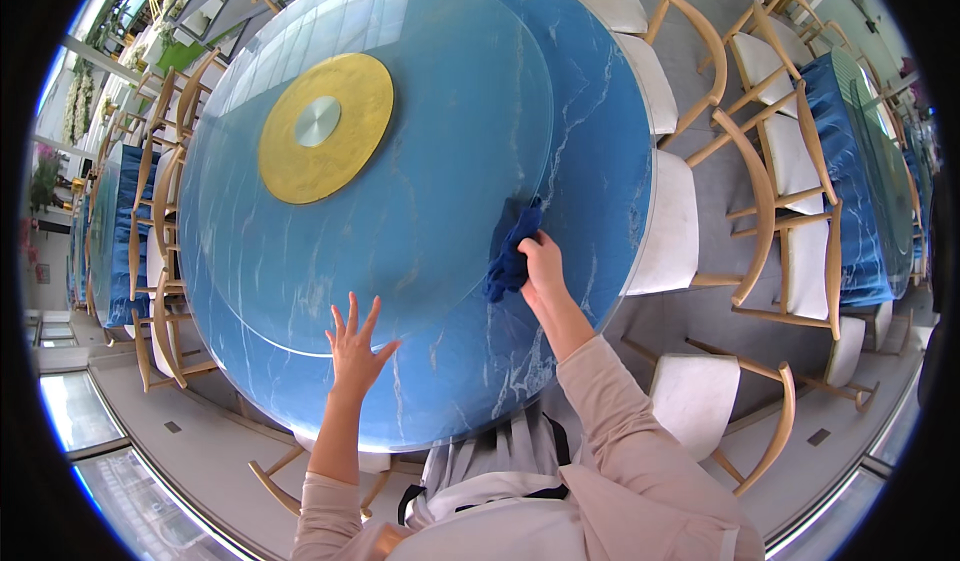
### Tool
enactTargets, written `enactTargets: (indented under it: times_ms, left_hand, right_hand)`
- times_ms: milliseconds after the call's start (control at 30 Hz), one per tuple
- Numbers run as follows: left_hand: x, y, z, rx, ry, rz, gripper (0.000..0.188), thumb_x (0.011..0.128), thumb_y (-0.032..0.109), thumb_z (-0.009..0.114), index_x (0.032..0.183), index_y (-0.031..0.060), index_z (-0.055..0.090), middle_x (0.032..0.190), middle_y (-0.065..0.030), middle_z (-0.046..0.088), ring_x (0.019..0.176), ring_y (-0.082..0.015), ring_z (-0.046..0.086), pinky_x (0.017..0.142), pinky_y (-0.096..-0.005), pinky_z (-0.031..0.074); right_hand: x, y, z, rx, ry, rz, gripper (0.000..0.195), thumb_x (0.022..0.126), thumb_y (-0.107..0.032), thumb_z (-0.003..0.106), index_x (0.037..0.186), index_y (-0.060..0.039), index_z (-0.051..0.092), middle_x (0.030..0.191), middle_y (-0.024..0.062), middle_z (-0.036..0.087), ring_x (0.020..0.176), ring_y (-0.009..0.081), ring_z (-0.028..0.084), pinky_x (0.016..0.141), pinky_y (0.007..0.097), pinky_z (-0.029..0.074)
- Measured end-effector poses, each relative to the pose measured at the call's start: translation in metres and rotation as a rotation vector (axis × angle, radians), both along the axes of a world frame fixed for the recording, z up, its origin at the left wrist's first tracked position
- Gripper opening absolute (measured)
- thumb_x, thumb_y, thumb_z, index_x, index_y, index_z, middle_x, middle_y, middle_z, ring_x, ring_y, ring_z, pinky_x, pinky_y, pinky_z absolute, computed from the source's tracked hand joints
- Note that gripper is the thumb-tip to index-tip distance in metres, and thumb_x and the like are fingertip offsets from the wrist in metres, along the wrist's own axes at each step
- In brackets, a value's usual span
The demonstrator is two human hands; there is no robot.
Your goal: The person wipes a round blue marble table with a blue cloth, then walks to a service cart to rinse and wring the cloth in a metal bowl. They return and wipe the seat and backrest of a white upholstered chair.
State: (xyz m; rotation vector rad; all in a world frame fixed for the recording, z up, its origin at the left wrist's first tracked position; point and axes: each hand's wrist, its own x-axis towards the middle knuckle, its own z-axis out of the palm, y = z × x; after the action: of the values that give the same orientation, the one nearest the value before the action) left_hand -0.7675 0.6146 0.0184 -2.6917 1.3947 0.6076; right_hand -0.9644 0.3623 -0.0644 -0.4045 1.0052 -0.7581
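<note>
Before me stands a large round table [600, 186] covered in blue with white marble-like veins. A round glass turntable [450, 133] rests on it, with a gold disc [360, 152] and a silver hub [317, 121] at its middle. My right hand [545, 267] grips a bunched dark blue cloth [512, 250] at the turntable's right front edge. At the front rim of the glass is my left hand [358, 355], holding nothing, its fingers spread; whether it presses on the glass I cannot tell.
White-seated wooden chairs, such as one at the right [667, 223] and one at the lower right [694, 403], ring the table. Beyond them, another blue-covered table [847, 186] stands right and a further one [131, 238] left. Windows [135, 501] line the lower left.
</note>
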Motion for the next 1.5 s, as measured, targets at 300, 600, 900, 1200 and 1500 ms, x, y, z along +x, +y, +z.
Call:
enactTargets:
  times_ms: [300, 600, 900, 1200, 1500]
  left_hand:
    - [-0.016, -0.011, -0.004, -0.019, -0.048, 0.006, 0.083, 0.083, 0.051, 0.073, 0.154, 0.0311, 0.035, 0.162, -0.0174, 0.021, 0.146, -0.0534, 0.015, 0.105, -0.0756, 0.027]
    - [-0.017, -0.014, -0.006, -0.017, -0.05, -0.002, 0.084, 0.081, 0.048, 0.076, 0.153, 0.0297, 0.036, 0.163, -0.0171, 0.019, 0.146, -0.0532, 0.015, 0.104, -0.0758, 0.027]
    - [-0.016, -0.019, -0.002, -0.022, -0.024, 0.0, 0.084, 0.081, 0.047, 0.076, 0.154, 0.0301, 0.036, 0.163, -0.0162, 0.018, 0.146, -0.0531, 0.015, 0.105, -0.0757, 0.027]
    - [-0.021, -0.021, -0.004, -0.035, -0.045, 0.005, 0.084, 0.081, 0.047, 0.077, 0.153, 0.0308, 0.036, 0.163, -0.017, 0.019, 0.145, -0.0544, 0.017, 0.103, -0.0764, 0.029]
    - [-0.003, 0.01, 0.003, -0.213, 0.015, 0.137, 0.083, 0.083, 0.041, 0.077, 0.153, 0.02, 0.037, 0.16, -0.0171, 0.028, 0.149, -0.0398, 0.021, 0.116, -0.061, 0.022]
  right_hand:
    - [0.001, 0.034, 0.008, -0.041, 0.051, 0.07, 0.041, 0.082, 0.004, 0.048, 0.122, 0.0027, 0.058, 0.099, 0.0045, 0.06, 0.085, 0.0137, 0.058, 0.073, 0.028, 0.048]
    - [-0.001, -0.024, 0.018, -0.047, -0.089, -0.064, 0.033, 0.083, 0.004, 0.047, 0.114, 0.0012, 0.059, 0.096, 0.0058, 0.062, 0.083, 0.0164, 0.061, 0.074, 0.0303, 0.051]
    - [-0.002, -0.063, 0.023, -0.057, -0.115, -0.132, 0.027, 0.085, 0.002, 0.046, 0.11, -0.0001, 0.058, 0.092, 0.006, 0.061, 0.079, 0.0176, 0.061, 0.069, 0.033, 0.053]
    - [0.011, 0.124, 0.031, 0.239, -0.174, 0.065, 0.04, 0.084, 0.007, 0.048, 0.123, -0.0003, 0.054, 0.104, 0.0047, 0.059, 0.094, 0.0159, 0.058, 0.082, 0.031, 0.049]
    - [-0.052, -0.016, 0.051, -0.024, -0.068, -0.083, 0.034, 0.088, -0.001, 0.045, 0.119, -0.0022, 0.056, 0.102, 0.0076, 0.06, 0.089, 0.02, 0.061, 0.08, 0.036, 0.053]
